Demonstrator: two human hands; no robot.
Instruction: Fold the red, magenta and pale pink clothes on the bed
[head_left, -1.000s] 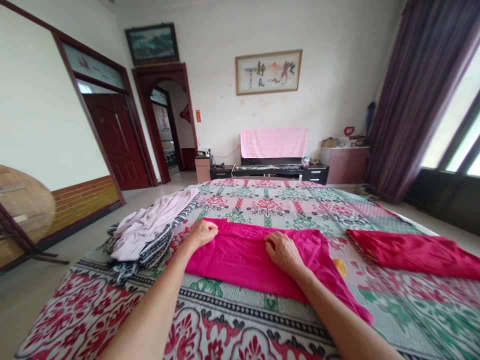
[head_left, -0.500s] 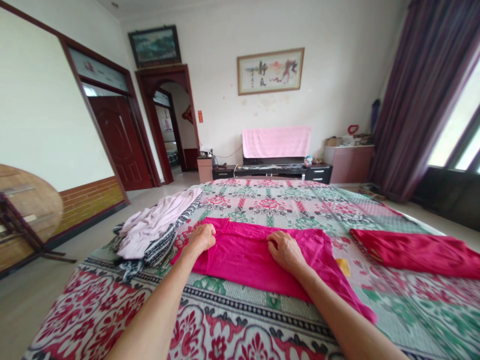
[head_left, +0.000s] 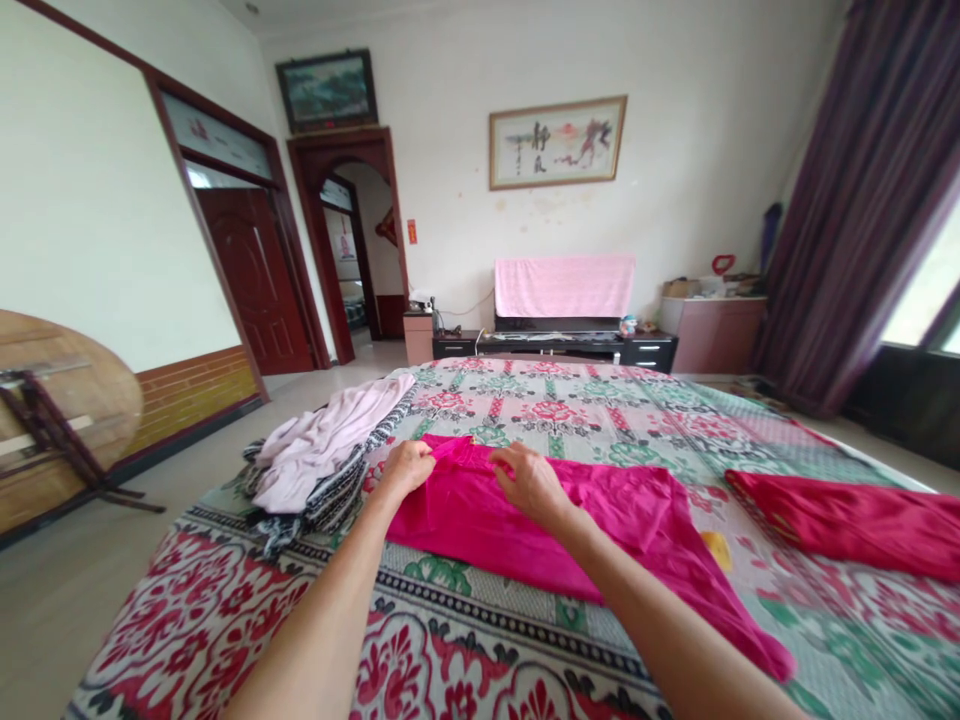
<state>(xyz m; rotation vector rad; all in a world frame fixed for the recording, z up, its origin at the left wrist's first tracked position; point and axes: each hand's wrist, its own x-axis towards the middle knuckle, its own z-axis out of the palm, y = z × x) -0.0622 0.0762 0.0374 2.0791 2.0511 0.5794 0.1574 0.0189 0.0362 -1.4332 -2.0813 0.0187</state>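
A bright pink garment point(head_left: 480, 530) of thin, shiny cloth lies folded lengthwise across the bed, its right end spreading toward me. My left hand point(head_left: 409, 468) is closed on the garment's far left corner. At its far edge, a short way to the right, my right hand point(head_left: 529, 482) has its fingers bent in and pinches the cloth. Both backs of the hands face up, and the fingertips are partly hidden. A small yellow object point(head_left: 716, 549) sits by the garment's right side.
To the left is a pile of clothes with a pale pink piece point(head_left: 322, 445) over black-and-white patterned cloth point(head_left: 330, 505). A folded red garment point(head_left: 862, 515) lies at the right. Flowered bedding point(head_left: 442, 650) covers the bed. Beyond stands a low black cabinet point(head_left: 555, 343).
My right hand has shifted left along the garment's far edge, closer to my left hand, and its fingers have drawn together. The left hand keeps its hold. The view has turned slightly left.
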